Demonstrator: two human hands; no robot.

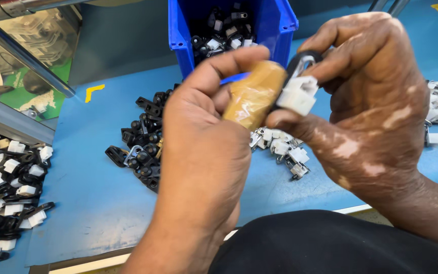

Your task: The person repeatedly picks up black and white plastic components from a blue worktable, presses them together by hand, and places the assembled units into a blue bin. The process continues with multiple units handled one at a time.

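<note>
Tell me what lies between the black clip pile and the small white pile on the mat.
The left hand blocks that stretch in the head view; the mat there can't be seen.

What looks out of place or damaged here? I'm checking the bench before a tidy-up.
Nothing looks damaged. Loose black clips and white pieces lie in heaps on the blue table, outside the blue bin.

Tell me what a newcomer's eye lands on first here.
Centre frame, the left hand and right hand meet over a white plastic clip, the left thumb wrapped in tan tape. Behind them stands a blue bin of parts; a black parts pile lies on the blue table.
</note>
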